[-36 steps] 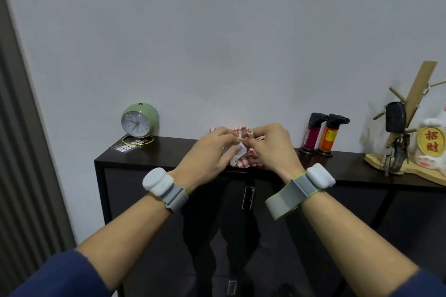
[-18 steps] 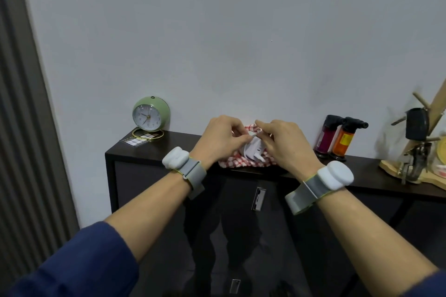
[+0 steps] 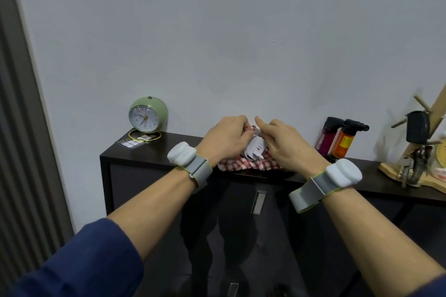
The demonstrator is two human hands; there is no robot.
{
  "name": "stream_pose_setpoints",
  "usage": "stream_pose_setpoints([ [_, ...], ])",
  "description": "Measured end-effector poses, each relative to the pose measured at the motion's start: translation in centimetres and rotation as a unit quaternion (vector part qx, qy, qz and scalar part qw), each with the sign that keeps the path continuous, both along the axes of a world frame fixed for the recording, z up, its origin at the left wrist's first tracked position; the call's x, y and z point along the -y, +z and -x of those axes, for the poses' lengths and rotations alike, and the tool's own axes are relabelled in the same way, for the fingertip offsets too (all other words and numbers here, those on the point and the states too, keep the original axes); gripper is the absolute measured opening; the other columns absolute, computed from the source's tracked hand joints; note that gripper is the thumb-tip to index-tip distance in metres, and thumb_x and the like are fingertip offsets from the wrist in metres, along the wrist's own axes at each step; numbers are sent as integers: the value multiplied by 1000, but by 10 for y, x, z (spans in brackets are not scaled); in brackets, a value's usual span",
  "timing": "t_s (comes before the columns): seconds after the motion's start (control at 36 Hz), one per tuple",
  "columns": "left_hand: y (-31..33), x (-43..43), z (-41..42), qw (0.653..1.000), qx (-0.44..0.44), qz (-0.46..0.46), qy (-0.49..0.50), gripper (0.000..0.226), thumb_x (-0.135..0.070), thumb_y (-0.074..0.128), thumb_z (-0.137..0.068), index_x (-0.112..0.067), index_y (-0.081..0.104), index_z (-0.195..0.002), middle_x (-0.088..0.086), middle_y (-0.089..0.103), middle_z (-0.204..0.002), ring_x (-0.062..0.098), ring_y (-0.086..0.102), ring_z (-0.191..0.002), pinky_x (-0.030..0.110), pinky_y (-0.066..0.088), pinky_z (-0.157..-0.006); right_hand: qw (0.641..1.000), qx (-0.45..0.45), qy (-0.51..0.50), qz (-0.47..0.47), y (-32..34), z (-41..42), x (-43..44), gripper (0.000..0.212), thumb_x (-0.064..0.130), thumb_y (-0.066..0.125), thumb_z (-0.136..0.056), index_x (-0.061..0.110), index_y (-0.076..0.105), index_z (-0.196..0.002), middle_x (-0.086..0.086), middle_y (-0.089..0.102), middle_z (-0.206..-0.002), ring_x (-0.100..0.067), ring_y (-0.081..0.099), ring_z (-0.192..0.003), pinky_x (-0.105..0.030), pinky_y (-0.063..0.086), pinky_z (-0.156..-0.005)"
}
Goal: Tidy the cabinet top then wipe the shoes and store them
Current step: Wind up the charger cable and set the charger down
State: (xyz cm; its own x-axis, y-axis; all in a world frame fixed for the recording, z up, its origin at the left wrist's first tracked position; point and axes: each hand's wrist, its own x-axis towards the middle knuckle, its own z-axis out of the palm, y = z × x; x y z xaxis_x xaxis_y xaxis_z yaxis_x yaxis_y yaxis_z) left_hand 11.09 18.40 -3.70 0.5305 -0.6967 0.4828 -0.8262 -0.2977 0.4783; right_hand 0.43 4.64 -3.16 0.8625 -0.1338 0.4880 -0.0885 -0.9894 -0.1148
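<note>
A white charger plug (image 3: 256, 150) with its cable is held over a red-and-white checked cloth (image 3: 243, 164) on the dark cabinet top (image 3: 169, 149). My left hand (image 3: 225, 141) grips the charger from the left with curled fingers. My right hand (image 3: 281, 144) pinches the thin white cable at the charger's top. Both hands hide most of the cable and the back of the cloth. No shoes are in view.
A green alarm clock (image 3: 147, 115) on a gold ring stand sits at the cabinet's left end beside a small grid card (image 3: 132, 143). Two lighters (image 3: 337, 138), pink and orange, stand right of my hands. A wooden key rack (image 3: 420, 152) with a black key fob is at the far right.
The view has shifted left and lower, so the cabinet objects sit further right. My hands stay together on the charger, with my right fingers now lifted onto the cable at its top.
</note>
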Motion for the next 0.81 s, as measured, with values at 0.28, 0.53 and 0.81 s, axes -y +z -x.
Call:
stream_pose_setpoints([
  [0.28, 2, 1, -8, 994, -106, 13, -36, 19, -29, 53, -100, -14, 65, -98, 0, 65, -88, 13, 57, -77, 28, 46, -69, 999, 19, 12, 47, 0, 3, -3, 50, 8, 51, -94, 16, 50, -143, -14, 54, -102, -35, 57, -91, -40, 47, -80],
  [0.53, -2, 8, -10, 965, -241, 76, -70, 19, -22, 57, -99, -16, 68, -85, 0, 65, -79, 10, 57, -72, 25, 46, -72, 997, -6, -5, 80, -3, 1, 5, 51, 7, 48, -96, 21, 48, -145, -12, 54, -103, -35, 57, -92, -38, 46, -78],
  [0.81, -3, 7, -9, 956, -260, 111, -81, 15, -26, 67, -93, -12, 71, -89, 13, 74, -94, 13, 66, -80, 32, 56, -81, 993, -47, 1, 104, 3, -3, 12, 51, 12, 46, -99, 22, 42, -149, -9, 50, -100, -33, 58, -91, -38, 48, -82],
])
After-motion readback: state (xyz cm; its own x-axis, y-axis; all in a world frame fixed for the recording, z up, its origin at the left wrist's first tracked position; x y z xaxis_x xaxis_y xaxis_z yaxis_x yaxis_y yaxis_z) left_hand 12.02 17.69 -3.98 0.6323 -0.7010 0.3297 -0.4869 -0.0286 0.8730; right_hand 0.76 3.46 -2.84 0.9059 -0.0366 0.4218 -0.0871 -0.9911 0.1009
